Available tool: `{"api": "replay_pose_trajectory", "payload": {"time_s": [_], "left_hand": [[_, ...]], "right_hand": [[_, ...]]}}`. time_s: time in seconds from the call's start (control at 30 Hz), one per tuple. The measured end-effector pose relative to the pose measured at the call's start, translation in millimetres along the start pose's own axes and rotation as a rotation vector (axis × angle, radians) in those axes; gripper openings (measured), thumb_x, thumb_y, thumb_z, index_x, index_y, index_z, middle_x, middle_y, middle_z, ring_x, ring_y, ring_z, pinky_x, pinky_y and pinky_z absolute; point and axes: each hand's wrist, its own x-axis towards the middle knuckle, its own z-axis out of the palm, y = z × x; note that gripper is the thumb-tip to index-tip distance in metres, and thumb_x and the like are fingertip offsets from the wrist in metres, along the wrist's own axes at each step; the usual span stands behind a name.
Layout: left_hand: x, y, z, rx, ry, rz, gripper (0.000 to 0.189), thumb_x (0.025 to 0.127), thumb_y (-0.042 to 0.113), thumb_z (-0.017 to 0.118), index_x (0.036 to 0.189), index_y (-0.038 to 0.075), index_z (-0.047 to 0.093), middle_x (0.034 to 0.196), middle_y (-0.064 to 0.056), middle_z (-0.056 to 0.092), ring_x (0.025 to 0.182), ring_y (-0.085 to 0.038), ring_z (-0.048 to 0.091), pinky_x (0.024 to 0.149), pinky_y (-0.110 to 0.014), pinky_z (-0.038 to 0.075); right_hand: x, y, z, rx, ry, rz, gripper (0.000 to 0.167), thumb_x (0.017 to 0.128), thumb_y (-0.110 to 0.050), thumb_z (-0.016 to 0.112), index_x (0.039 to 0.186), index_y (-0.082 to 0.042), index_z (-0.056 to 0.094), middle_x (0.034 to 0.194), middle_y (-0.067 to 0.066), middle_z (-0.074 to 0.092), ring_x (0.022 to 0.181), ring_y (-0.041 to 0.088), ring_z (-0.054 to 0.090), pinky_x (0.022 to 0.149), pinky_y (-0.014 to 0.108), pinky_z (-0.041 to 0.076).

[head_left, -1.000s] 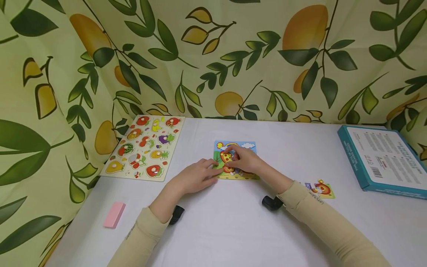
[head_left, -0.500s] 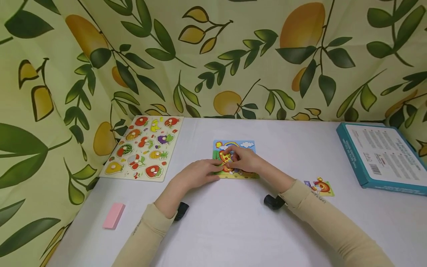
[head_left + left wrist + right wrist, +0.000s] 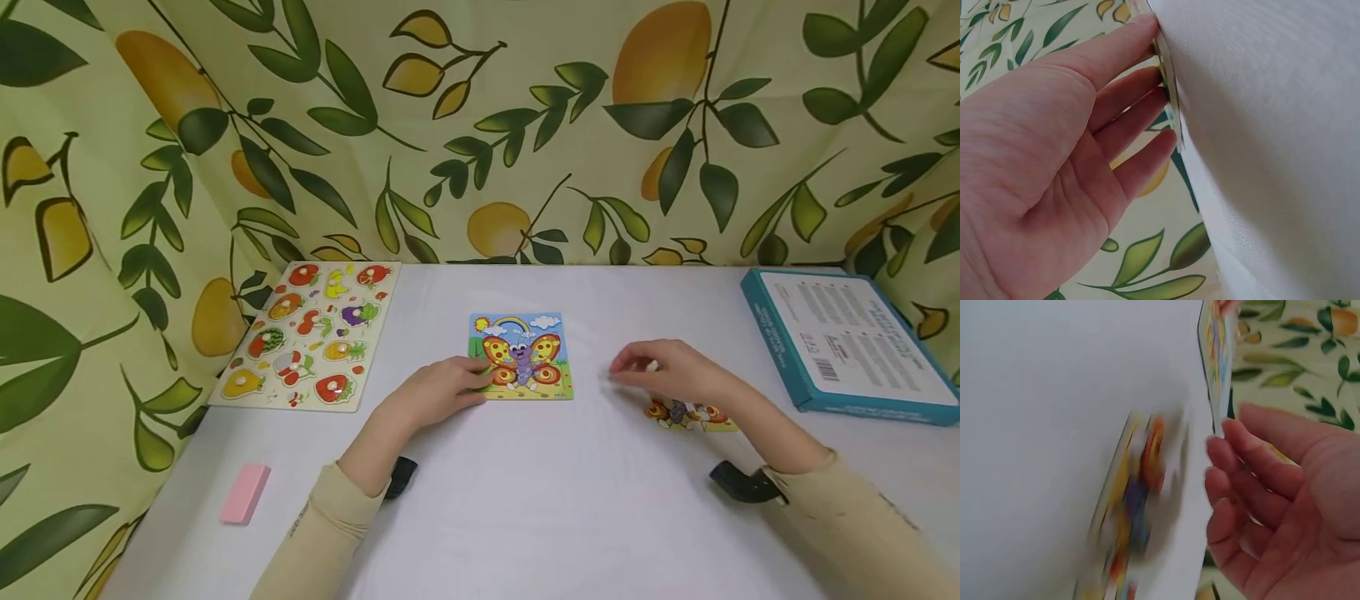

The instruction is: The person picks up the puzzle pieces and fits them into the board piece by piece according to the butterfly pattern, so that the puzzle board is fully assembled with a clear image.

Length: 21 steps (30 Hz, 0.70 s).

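Note:
A square butterfly puzzle board [image 3: 521,364] lies flat in the middle of the white table. My left hand [image 3: 438,390] is at its left edge, fingers extended along the border; in the left wrist view the fingertips [image 3: 1166,140] meet the board's thin edge. Right of the board, my right hand [image 3: 671,371] hovers with loosely bent fingers and nothing visible in them. Just below that hand lie butterfly-printed puzzle pieces [image 3: 678,414], partly covered by it. The right wrist view shows these pieces [image 3: 1138,494] blurred, and the board [image 3: 1217,362] beyond the fingers.
A fruit peg puzzle [image 3: 311,333] lies at the back left, with a pink block [image 3: 245,493] nearer the front. At the back right is a teal and white box [image 3: 855,342]. A fruit-patterned curtain [image 3: 495,125] hangs along the table's back and left side.
My right hand has left the butterfly board and moved right to above the loose pieces, uncovering the picture. The left hand stays at the board's left edge. The head view has shifted slightly.

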Motion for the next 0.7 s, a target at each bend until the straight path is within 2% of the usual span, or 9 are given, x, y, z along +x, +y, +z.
{"api": "replay_pose_trajectory", "payload": {"time_s": [0.17,0.27,0.37,0.53,0.7], "left_hand": [[0.5,-0.4,-0.2,0.021,0.002,0.026,0.041,0.096,0.024,0.064,0.133,0.010,0.061,0.143,-0.009,0.051,0.133,-0.026,0.045,0.107,-0.042,0.039],[-0.2,-0.8,0.2,0.026,0.013,0.043,0.039,0.095,0.023,0.064,0.132,0.009,0.062,0.142,-0.009,0.052,0.132,-0.026,0.046,0.106,-0.042,0.039],[-0.6,-1.5,0.6,0.020,0.028,0.057,0.038,0.095,0.023,0.065,0.130,0.008,0.064,0.141,-0.010,0.054,0.131,-0.027,0.048,0.106,-0.041,0.039],[-0.8,-2.0,1.1,0.020,0.046,0.071,0.037,0.095,0.022,0.065,0.129,0.007,0.064,0.140,-0.012,0.054,0.131,-0.027,0.048,0.107,-0.041,0.039],[-1.2,-1.4,1.5,0.010,0.043,0.048,0.038,0.095,0.022,0.065,0.130,0.007,0.063,0.143,-0.011,0.051,0.134,-0.027,0.045,0.108,-0.041,0.037]], "right_hand": [[-42.4,20.5,-13.9,-0.076,-0.021,0.067,0.035,0.083,-0.036,0.078,0.106,-0.013,0.067,0.093,-0.004,0.060,0.085,0.017,0.051,0.065,0.024,0.046],[-55.5,27.0,-14.4,-0.104,-0.019,0.082,0.042,0.078,-0.038,0.082,0.107,-0.012,0.066,0.098,-0.002,0.059,0.089,0.018,0.051,0.071,0.025,0.048],[-60.7,31.7,-12.2,-0.138,0.001,0.056,0.043,0.075,-0.037,0.084,0.105,-0.012,0.066,0.100,-0.003,0.058,0.090,0.016,0.051,0.076,0.026,0.049],[-60.6,35.5,-7.7,-0.115,0.024,0.015,0.033,0.075,-0.029,0.085,0.096,-0.015,0.063,0.089,-0.004,0.055,0.083,0.014,0.050,0.069,0.023,0.046],[-56.4,34.1,-5.9,-0.091,0.028,0.075,0.043,0.075,-0.030,0.085,0.104,-0.008,0.061,0.088,-0.002,0.056,0.082,0.016,0.050,0.066,0.022,0.046]]}}
